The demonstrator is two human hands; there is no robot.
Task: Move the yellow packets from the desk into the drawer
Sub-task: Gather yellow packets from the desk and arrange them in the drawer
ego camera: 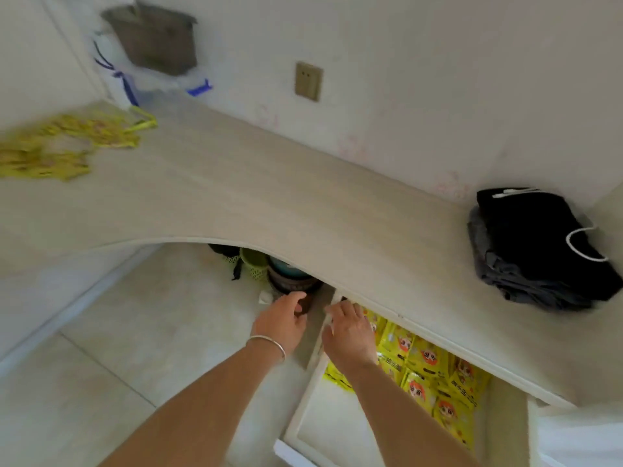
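Right hand (350,335) lies fingers-apart over packets (428,365) in the drawer (303,416), presumably settling them; left hand (281,321) hangs loosely curled, empty.

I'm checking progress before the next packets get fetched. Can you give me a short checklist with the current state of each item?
1. Drawer open: ok.
2. Packets in drawer lying flat: ok, several rows show.
3. Room left in the drawer: ok, its near part is bare.
4. Packets on desk all moved: not ok, a pile remains at the far left.
5. Left hand free: ok, fingers loosely curled, holding nothing.
6. Right hand free: cannot tell, it is over the drawer's far left corner, fingertips hidden.
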